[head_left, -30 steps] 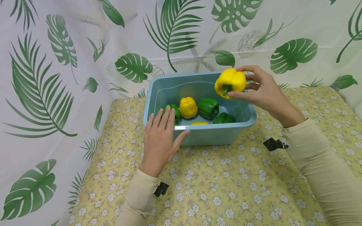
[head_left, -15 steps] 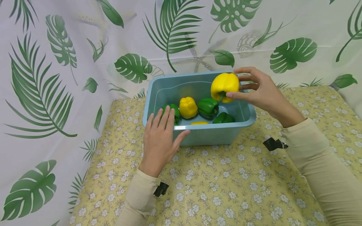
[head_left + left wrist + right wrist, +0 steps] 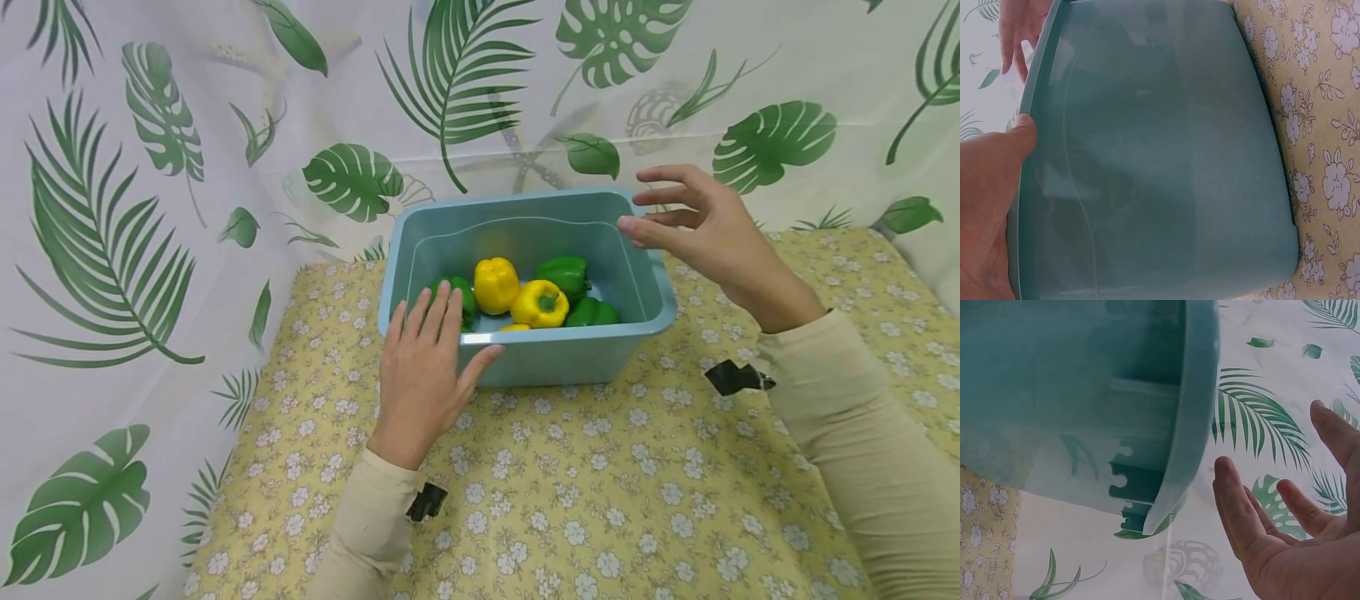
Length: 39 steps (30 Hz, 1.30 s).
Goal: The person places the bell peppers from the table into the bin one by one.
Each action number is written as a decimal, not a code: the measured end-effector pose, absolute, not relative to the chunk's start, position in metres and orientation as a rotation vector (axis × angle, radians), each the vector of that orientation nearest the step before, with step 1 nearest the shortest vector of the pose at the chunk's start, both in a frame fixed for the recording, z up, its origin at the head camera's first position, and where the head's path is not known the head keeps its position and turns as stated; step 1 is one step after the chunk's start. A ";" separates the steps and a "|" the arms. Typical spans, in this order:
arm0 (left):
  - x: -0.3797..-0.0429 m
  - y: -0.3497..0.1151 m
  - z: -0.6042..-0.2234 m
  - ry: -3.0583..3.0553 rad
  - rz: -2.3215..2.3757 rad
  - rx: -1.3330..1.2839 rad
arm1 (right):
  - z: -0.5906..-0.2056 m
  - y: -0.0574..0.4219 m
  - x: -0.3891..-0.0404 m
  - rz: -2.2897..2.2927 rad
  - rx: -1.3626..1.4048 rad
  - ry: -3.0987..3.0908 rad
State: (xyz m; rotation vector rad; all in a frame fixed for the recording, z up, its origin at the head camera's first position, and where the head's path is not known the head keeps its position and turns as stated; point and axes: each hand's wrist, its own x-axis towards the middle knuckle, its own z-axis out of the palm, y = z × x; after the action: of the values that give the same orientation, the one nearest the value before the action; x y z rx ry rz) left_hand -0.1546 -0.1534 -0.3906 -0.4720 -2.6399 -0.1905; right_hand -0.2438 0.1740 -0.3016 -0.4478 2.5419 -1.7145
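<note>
A blue-green plastic bin (image 3: 562, 360) stands on the table with several bell peppers inside. My left hand (image 3: 422, 375) rests on its near rim at the left, fingers straight over the edge and partly covering a green pepper (image 3: 463, 298). Beside that lie an upright yellow pepper (image 3: 496, 285) and another yellow pepper (image 3: 540, 305) with its stem toward me. Two green peppers, one at the back (image 3: 564, 275) and one in front (image 3: 592, 312), sit to the right. Above the bin's right end my right hand (image 3: 708, 218) hovers with spread, relaxed fingers, holding nothing.
A yellow floral cloth (image 3: 555, 492) covers the table. Behind and to the left hangs a white curtain (image 3: 247, 208) printed with green leaves. Black straps (image 3: 738, 379) hang at both wrists.
My right hand has let go of the yellow pepper, which now lies in the bin among the others, and has drawn back slightly right. The back green pepper has shifted right. My left hand stays put.
</note>
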 end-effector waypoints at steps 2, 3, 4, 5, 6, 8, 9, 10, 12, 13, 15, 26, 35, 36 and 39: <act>-0.154 -0.153 -0.390 -2.642 -0.188 -0.472 | -0.301 0.175 -0.243 -1.719 -0.446 2.544; -0.154 -0.152 -0.390 -2.647 -0.188 -0.471 | -0.301 0.175 -0.243 -1.725 -0.442 2.542; -0.154 -0.152 -0.390 -2.652 -0.185 -0.470 | -0.301 0.176 -0.242 -1.729 -0.438 2.541; -0.154 -0.152 -0.390 -2.660 -0.185 -0.470 | -0.301 0.176 -0.242 -1.733 -0.436 2.542; -0.154 -0.152 -0.390 -2.665 -0.182 -0.469 | -0.301 0.177 -0.242 -1.737 -0.435 2.543; -0.153 -0.152 -0.389 -2.691 -0.186 -0.469 | -0.301 0.178 -0.241 -1.745 -0.436 2.546; -0.153 -0.152 -0.388 -2.707 -0.193 -0.468 | -0.301 0.178 -0.241 -1.748 -0.436 2.548; -0.152 -0.153 -0.387 -2.722 -0.207 -0.471 | -0.302 0.179 -0.241 -1.742 -0.433 2.557; -0.151 -0.154 -0.384 -2.750 -0.267 -0.475 | -0.302 0.180 -0.241 -1.732 -0.424 2.577; -0.150 -0.154 -0.382 -2.759 -0.307 -0.477 | -0.302 0.180 -0.240 -1.723 -0.416 2.589; -0.149 -0.156 -0.378 -2.739 -0.388 -0.483 | -0.303 0.182 -0.241 -1.700 -0.396 2.616; -0.173 -0.180 -0.357 -2.423 -0.820 -0.270 | -0.322 0.190 -0.247 -1.710 -0.375 2.712; -0.195 -0.207 -0.366 -2.445 -1.177 0.125 | -0.352 0.194 -0.250 -1.575 -0.241 2.808; -0.197 -0.210 -0.367 -2.452 -1.234 0.170 | -0.355 0.194 -0.250 -1.573 -0.230 2.792; -0.201 -0.216 -0.370 -2.435 -1.460 0.283 | -0.363 0.194 -0.249 -1.594 -0.199 2.711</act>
State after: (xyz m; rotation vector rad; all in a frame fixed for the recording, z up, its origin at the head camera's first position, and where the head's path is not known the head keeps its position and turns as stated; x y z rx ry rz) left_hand -0.2009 -0.2165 -0.3705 0.2827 -2.4350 -1.4604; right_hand -0.2486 0.1944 -0.3625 -0.1986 2.7113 -1.5937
